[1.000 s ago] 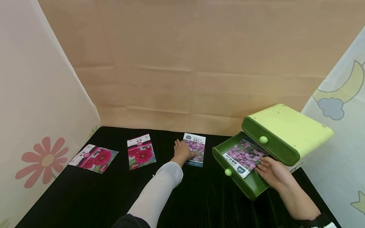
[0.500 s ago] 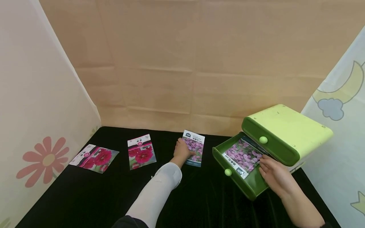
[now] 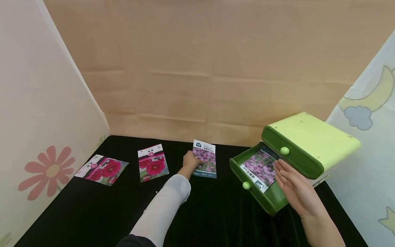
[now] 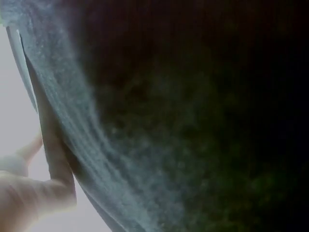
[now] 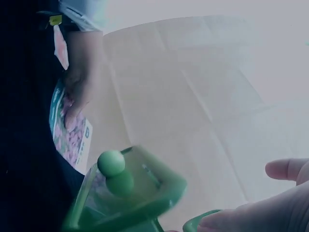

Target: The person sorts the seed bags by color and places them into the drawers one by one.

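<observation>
My left hand grips the left edge of a pink-purple flower seed packet, its thumb across the front. In the right wrist view this packet stands tilted under the hand. My right hand is held over the pulled-out lower drawer of a green box, fingers straight and close together. Its fingertips are right at the edge of a second pink-purple seed packet, which lies in the drawer. Part of that packet is hidden under the upper drawer.
Two red-flower seed packets, a tilted one and a more upright one, lie on the black cloth to the left. Brown paper forms the back wall, with printed sheets at both sides.
My left hand's fingers have closed round the packet, which has shifted a little left. My right hand has drawn its fingers up from the drawer packet and straightened them.
</observation>
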Motion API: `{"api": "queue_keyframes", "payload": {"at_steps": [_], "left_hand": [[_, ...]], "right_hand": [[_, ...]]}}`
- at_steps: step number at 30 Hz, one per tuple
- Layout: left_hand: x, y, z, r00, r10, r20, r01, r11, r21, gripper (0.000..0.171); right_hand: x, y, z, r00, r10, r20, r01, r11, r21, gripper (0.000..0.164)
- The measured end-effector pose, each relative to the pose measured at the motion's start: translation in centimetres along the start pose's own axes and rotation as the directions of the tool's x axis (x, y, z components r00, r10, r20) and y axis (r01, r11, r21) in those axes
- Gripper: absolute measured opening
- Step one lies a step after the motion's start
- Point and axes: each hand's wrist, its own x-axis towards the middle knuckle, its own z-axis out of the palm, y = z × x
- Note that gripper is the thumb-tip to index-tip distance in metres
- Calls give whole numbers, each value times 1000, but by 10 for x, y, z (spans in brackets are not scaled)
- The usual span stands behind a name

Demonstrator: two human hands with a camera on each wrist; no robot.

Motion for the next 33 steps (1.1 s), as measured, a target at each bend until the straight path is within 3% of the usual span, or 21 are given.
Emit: {"api": "queue_keyframes", "payload": {"at_steps": [5, 11, 17, 25, 28, 33], "left_hand": [[2, 2, -5, 1000, 3, 21, -3, 1000, 1, 38], [-4, 11, -12, 999, 24, 39, -18, 990, -142, 32], [-20, 11, -16, 997, 24, 72, 2, 940, -342, 36], [-39, 6, -29, 989, 15, 146, 66, 841, -538, 36], [-50, 6, -36, 987, 31, 158, 63, 829, -556, 37], [-75, 10, -45, 974, 94, 205, 36, 831, -554, 39]], "right_hand": [[2, 2, 18, 999, -46, -14, 45, 996, -78, 66], [3, 9, 32, 998, -51, 21, 53, 994, -93, 66], [2, 18, 37, 997, -61, 54, 64, 997, -47, 66], [0, 24, 36, 993, -83, 86, 84, 996, -10, 63], [0, 25, 38, 993, -78, 92, 77, 997, 11, 62], [-1, 25, 41, 993, -65, 98, 61, 997, 39, 63]]}}
